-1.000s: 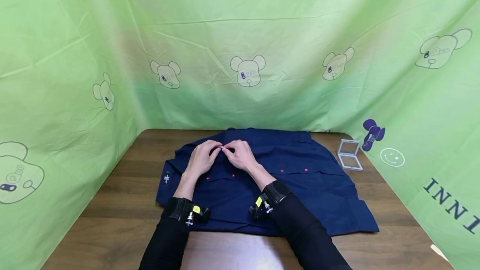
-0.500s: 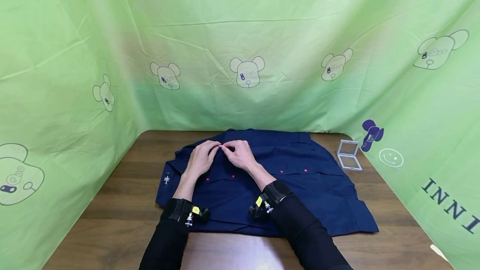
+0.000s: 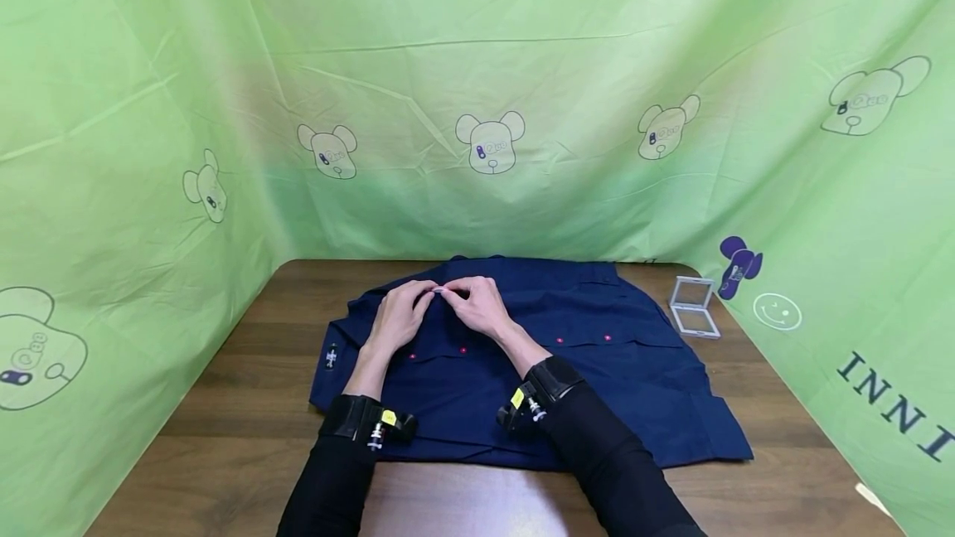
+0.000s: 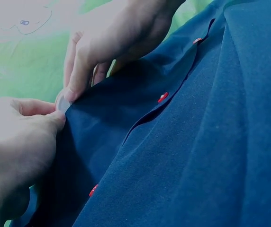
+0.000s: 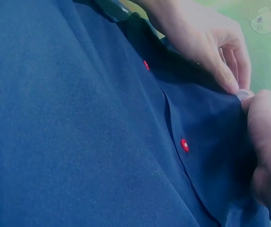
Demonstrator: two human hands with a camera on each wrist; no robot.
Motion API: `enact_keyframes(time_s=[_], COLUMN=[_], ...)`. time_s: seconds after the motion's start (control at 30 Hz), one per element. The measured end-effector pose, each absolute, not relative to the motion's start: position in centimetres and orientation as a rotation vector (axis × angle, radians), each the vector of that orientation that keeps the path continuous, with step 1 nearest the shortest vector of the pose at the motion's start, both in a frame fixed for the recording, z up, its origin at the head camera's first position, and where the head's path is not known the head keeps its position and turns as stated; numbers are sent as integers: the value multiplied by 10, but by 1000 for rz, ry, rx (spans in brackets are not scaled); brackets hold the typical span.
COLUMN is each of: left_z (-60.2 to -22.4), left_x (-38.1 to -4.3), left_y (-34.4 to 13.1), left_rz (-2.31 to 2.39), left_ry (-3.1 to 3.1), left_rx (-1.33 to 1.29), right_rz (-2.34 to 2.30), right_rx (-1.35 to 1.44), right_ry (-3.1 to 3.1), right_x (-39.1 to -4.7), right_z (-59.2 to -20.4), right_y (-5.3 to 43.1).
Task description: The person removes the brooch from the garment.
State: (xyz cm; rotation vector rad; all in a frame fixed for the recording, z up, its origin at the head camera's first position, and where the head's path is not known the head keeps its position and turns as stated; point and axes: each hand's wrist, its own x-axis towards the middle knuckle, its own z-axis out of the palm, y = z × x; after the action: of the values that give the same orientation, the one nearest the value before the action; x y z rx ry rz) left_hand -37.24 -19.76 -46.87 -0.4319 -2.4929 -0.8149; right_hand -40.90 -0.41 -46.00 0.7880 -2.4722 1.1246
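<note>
A navy blue button-up shirt (image 3: 634, 388) lies spread sideways over the table, its red buttons (image 5: 185, 145) showing along the front placket. Over its far left part my two hands meet fingertip to fingertip. Between them is a small pale, translucent round piece (image 4: 63, 103); its exact kind I cannot tell. My left hand (image 3: 397, 315) pinches one side with thumb and forefinger, and my right hand (image 3: 477, 305) pinches the other. In both wrist views the piece sits right at an edge of the blue cloth, partly covered by the fingertips.
An open, hinged, clear square case (image 3: 695, 307) with a pale frame stands to the right of the shirt. A small shiny metallic item (image 3: 332, 356) lies on the cloth at the left. Green printed cloth walls (image 3: 418, 65) enclose the wooden table (image 3: 224, 404) behind and at both sides.
The piece between the fingertips looked reddish a second ago and shows pale now. Both hands have barely shifted; the shirt and case lie as before.
</note>
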Motion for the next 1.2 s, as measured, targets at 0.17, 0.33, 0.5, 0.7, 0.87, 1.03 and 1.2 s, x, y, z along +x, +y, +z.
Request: enact_keyframes(time_s=[0.17, 0.33, 0.5, 0.7, 0.87, 1.03, 1.2], left_z=[-469, -470, -471, -470, -470, -469, -468], left_x=[-373, -373, -373, -372, -371, -372, -372], left_y=[-197, -197, -196, -194, -193, -193, -193], left_rz=[-819, -825, -812, -789, -770, -723, -667], left_ry=[-2490, -2481, -2477, -2463, -2461, -2445, -2430], left_rx=[-428, -424, -419, -413, -416, -454, -494], right_rz=[1144, 1169, 1168, 1104, 1067, 987, 910], right_rx=[785, 776, 786, 811, 825, 851, 882], right_ry=[-2471, -2492, -2497, -2512, -2529, -2538, -2513], right_x=[-408, -407, -405, -406, -406, -407, -404], right_z=[-461, -460, -459, -460, -463, -464, -461], right_y=[-4, -3, -3, -1, 0, -1, -4])
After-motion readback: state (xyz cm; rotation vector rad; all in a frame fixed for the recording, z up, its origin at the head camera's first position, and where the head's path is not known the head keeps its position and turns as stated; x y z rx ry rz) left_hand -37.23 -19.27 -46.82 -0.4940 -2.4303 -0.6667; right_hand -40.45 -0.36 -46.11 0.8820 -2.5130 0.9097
